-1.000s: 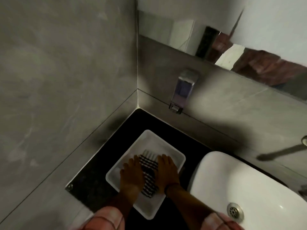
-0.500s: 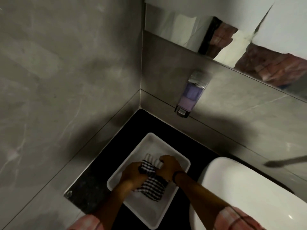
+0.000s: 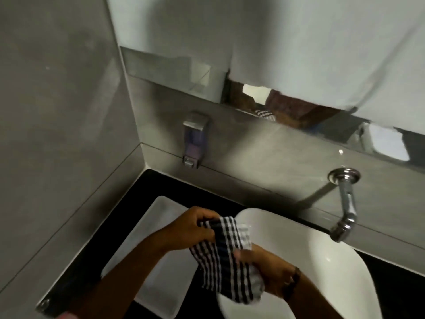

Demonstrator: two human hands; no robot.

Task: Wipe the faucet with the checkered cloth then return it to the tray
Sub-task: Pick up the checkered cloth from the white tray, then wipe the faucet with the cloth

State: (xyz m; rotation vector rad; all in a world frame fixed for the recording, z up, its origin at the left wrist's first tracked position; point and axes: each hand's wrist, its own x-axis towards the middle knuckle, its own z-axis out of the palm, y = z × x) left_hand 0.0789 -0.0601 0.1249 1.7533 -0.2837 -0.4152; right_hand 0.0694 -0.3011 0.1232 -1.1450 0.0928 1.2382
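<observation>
The black-and-white checkered cloth (image 3: 226,259) hangs in the air between both hands, above the left rim of the white basin (image 3: 322,268). My left hand (image 3: 190,229) pinches its upper edge. My right hand (image 3: 266,270) grips its lower right part. The white tray (image 3: 161,261) lies on the black counter to the left, below my left forearm, with nothing in it. The chrome faucet (image 3: 345,203) comes out of the grey wall at the right and points down over the basin, well apart from the cloth.
A soap dispenser (image 3: 194,139) is fixed to the back wall above the counter. A mirror strip (image 3: 287,107) runs over it. Grey tiled walls meet in a corner at the left. The black counter (image 3: 147,187) surrounds tray and basin.
Both hands lifted the cloth out of the tray and carried it right, over the basin's rim. My view swung up and right, bringing the faucet into sight.
</observation>
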